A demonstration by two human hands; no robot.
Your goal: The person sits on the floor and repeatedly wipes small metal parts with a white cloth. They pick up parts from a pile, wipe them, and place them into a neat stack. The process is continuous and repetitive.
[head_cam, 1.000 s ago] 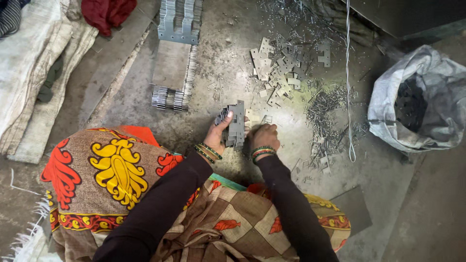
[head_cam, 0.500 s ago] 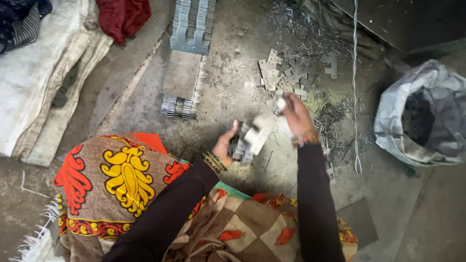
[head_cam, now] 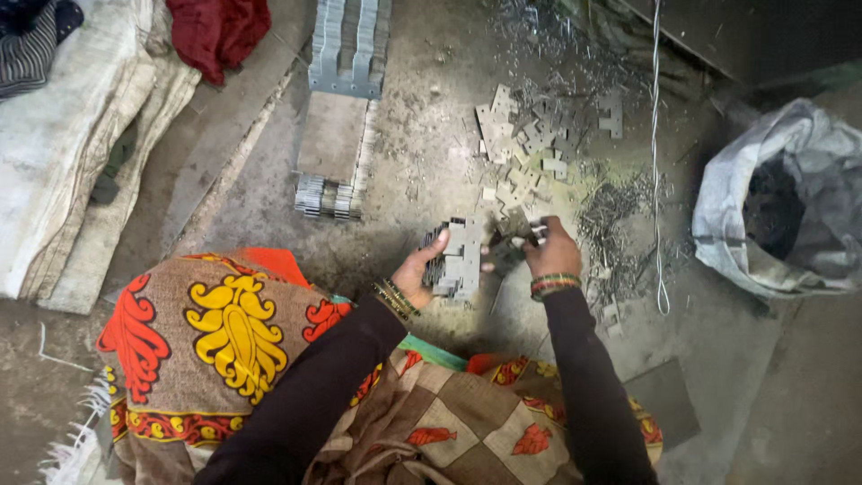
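Note:
My left hand (head_cam: 420, 274) grips a thick stack of grey metal stampings (head_cam: 456, 258), held on edge just above the dirty floor. My right hand (head_cam: 549, 250) is closed on a few loose metal plates (head_cam: 521, 235) right beside the stack, its fingers close to the stack's top. Just beyond both hands lies a scattered pile of flat stamped plates (head_cam: 530, 148). Both arms wear dark sleeves and bangles at the wrists.
A neat row of stacked stampings (head_cam: 346, 45) lies at the top, with a short bundle (head_cam: 321, 196) nearer. An open grey sack (head_cam: 783, 207) of dark scrap stands right. Metal shavings (head_cam: 620, 211), a hanging wire (head_cam: 657, 135), white sacks (head_cam: 81, 144) left, patterned cloth over my lap.
The right hand reached out to the loose pile, then came back toward the stack with plates. The left hand kept hold of the stack, tilting it slightly.

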